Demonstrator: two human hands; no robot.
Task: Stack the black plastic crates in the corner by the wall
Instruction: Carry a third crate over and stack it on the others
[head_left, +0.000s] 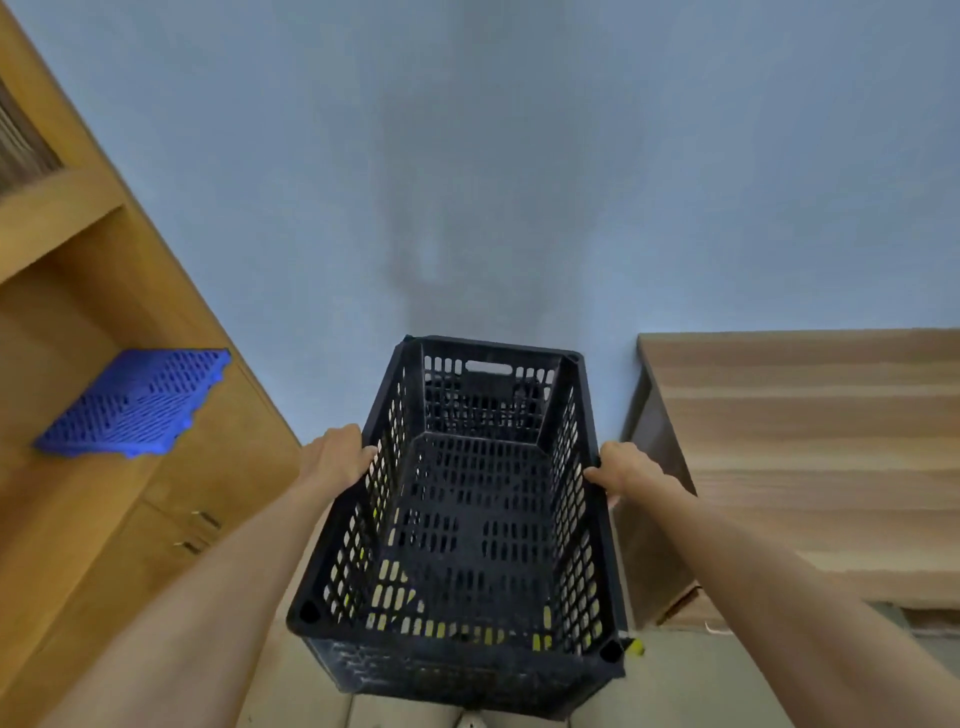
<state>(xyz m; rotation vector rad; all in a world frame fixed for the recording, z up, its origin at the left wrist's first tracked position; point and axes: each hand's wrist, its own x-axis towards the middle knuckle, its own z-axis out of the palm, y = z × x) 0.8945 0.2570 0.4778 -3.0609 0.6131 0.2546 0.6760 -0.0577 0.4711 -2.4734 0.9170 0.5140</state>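
Both forearms reach forward from the bottom corners of the view to a black plastic crate (467, 525), seen from above with its open top facing the camera. Left hand (335, 457) grips the crate's left long rim, fingers curled over the top edge about midway along. Right hand (626, 467) grips the right long rim opposite, thumb on the inner side, fingers wrapped over the outside. Crate is empty; perforated walls and slotted bottom, a handle cut-out in the far short wall. Dark lattice shows through that far wall, possibly another crate beneath, but I cannot tell for certain. Yellow patches show through the lower slots near the crate's near end; source not identifiable.

Far end of the crate lies close to the blue-grey wall (467, 156). A dark smudge runs down the wall just above it.

Left: wooden cabinet (130, 493) with an open shelf and two small metal handles lower down. A blue perforated plastic panel (135, 402) lies on the shelf near its front edge.

Right: wooden table (805, 441), its left edge just beside the crate and right hand.

Pale floor shows below the crate's near end.
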